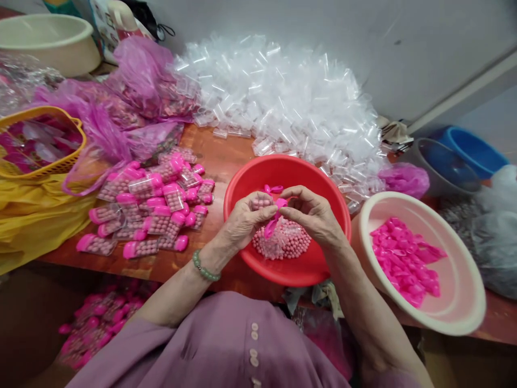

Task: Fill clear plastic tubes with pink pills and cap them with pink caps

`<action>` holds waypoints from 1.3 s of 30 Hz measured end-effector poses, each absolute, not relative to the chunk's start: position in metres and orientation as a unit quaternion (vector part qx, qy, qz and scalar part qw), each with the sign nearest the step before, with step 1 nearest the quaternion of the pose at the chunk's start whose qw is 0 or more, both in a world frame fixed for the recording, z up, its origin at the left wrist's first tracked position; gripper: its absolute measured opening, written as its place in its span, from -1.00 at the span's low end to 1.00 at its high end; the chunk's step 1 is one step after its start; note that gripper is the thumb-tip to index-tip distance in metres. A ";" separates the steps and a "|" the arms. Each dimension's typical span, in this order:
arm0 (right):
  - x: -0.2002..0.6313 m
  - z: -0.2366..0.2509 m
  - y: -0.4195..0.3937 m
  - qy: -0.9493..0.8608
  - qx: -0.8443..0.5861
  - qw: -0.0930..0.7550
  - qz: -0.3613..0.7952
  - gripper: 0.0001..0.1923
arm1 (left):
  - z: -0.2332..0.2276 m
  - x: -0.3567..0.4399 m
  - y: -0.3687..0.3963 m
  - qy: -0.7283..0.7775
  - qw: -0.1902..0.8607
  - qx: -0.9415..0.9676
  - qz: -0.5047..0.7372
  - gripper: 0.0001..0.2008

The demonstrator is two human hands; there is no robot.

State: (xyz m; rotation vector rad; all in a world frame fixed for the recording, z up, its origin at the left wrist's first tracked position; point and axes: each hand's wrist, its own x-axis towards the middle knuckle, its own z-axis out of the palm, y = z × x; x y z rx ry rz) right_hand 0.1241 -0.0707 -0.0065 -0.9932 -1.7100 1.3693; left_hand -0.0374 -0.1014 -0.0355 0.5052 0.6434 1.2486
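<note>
Over the red basin (238, 242), my left hand (246, 218) is closed round a small clear bottle (262, 201) filled with pink beads. My right hand (311, 213) pinches a bright pink plastic cap (280, 203) at the bottle's end; a pink tongue-shaped piece hangs below the fingers. Whether the cap is fully on the bottle I cannot tell. Below both hands, loose pink beads (297, 242) and some clear plastic lie in the basin, with pink pieces (274, 189) near its far side.
Capped bead-filled bottles (149, 210) lie piled left of the basin. Clear empty bottles (278, 97) form a large heap behind. A cream basin (464, 302) of pink caps (407, 258) stands right; a yellow basket (48, 170) and purple bags (141, 70) are left.
</note>
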 end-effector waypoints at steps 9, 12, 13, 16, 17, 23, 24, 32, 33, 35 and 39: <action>0.132 -0.011 -0.096 -0.665 -0.443 0.444 0.405 -0.72 | -0.033 -0.034 -0.112 0.314 0.764 0.247 0.507 -0.64; 0.136 -0.010 -0.108 -0.752 -0.452 0.413 0.243 -0.86 | -0.034 -0.029 -0.113 0.323 0.768 0.238 0.499 -0.65; 0.138 -0.010 -0.111 -0.775 -0.444 0.398 0.208 -0.87 | -0.034 -0.027 -0.113 0.325 0.768 0.230 0.501 -0.66; 0.140 -0.017 -0.117 -0.817 -0.409 0.377 0.154 -0.67 | -0.035 -0.020 -0.114 0.325 0.757 0.214 0.525 -0.66; 0.141 -0.020 -0.118 -0.825 -0.400 0.377 0.135 -0.57 | -0.035 -0.018 -0.114 0.326 0.748 0.209 0.538 -0.65; 0.137 -0.035 -0.117 -0.826 -0.381 0.414 0.027 -0.63 | -0.039 -0.012 -0.115 0.355 0.722 0.217 0.553 -0.59; 0.136 -0.035 -0.117 -0.824 -0.376 0.423 0.026 -0.66 | -0.040 -0.012 -0.115 0.354 0.725 0.216 0.550 -0.58; 0.131 -0.023 -0.118 -0.814 -0.375 0.439 0.064 -0.78 | -0.040 -0.014 -0.117 0.350 0.736 0.200 0.544 -0.59; 0.132 -0.022 -0.118 -0.814 -0.378 0.435 0.080 -0.80 | -0.041 -0.014 -0.117 0.349 0.737 0.205 0.541 -0.59; 0.133 -0.022 -0.119 -0.799 -0.390 0.437 0.136 -0.80 | -0.042 -0.015 -0.118 0.343 0.739 0.217 0.538 -0.61; 0.133 -0.027 -0.120 -0.702 -0.431 0.487 0.291 -0.73 | -0.042 -0.015 -0.118 0.340 0.714 0.250 0.560 -0.65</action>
